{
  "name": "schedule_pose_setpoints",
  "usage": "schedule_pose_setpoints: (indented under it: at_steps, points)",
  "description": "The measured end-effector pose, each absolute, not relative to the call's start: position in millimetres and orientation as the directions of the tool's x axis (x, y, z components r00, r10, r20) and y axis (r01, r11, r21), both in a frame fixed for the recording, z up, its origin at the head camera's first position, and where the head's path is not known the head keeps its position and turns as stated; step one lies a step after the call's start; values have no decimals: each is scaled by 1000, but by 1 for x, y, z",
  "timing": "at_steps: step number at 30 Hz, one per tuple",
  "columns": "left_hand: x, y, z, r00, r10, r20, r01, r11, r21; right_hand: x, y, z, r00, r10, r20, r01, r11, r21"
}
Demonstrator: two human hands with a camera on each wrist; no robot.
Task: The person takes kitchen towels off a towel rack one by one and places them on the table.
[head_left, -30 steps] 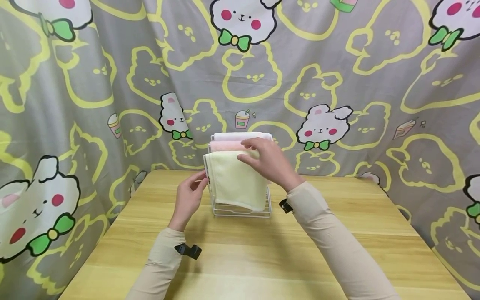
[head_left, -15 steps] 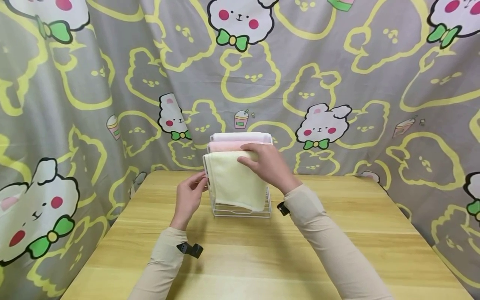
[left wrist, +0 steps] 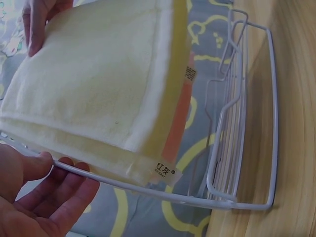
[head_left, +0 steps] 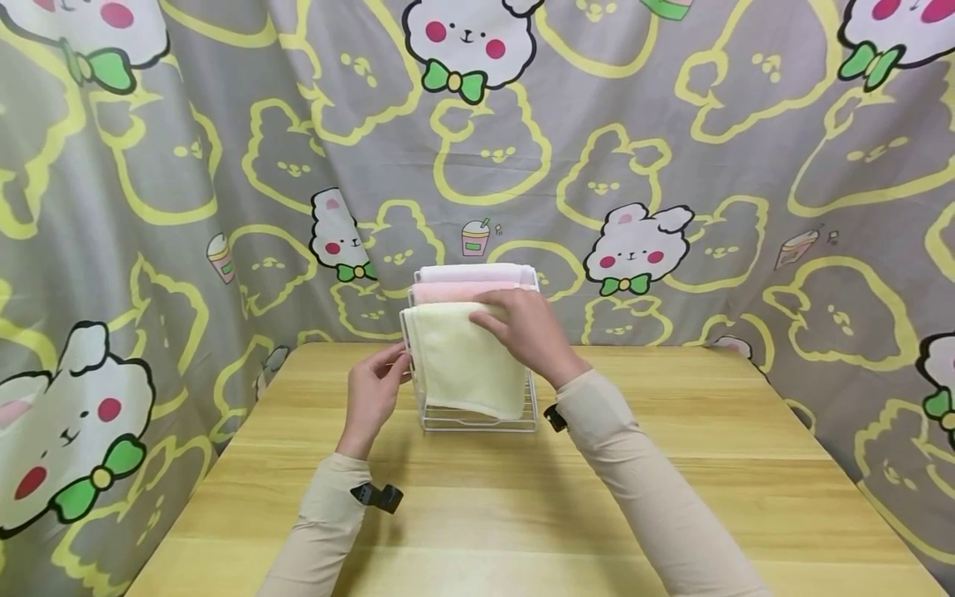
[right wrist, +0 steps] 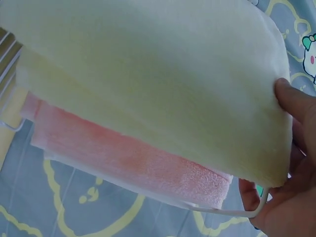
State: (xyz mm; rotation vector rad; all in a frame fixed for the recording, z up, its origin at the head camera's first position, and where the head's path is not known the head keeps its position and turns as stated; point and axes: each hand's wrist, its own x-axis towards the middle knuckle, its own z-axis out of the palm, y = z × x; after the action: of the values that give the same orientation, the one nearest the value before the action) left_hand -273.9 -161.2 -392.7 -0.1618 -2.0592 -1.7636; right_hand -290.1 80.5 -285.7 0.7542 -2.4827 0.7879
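A pale yellow towel hangs folded over the front bar of a white wire rack. Behind it hang a pink towel and a white towel. My left hand pinches the rack's left side wire between thumb and fingers, as the left wrist view shows. At the top edge of the yellow towel, toward its right, my right hand grips the cloth, thumb in front and fingers behind. A small printed label sticks out at the yellow towel's lower edge.
The rack stands on a wooden table, toward its far edge. A grey curtain with yellow outlines and cartoon bunnies hangs close behind the table and along both sides.
My right hand has come down slightly, its fingers now behind the yellow towel's top edge. The left hand keeps its hold on the rack. The head view has shifted a little.
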Motion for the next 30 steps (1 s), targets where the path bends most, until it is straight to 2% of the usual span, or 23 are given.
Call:
schedule_pose_setpoints:
  at_steps: [9,30]
  points:
    - [-274,-160,-394,-898,-179,401,368,192,910,-292,78,-292,-753,-296,588,-602,672,-432]
    - [-275,-162,-393,-905,-177,387,356,182,916,-289,79,-287,-709,-261,656,-641,626,-444]
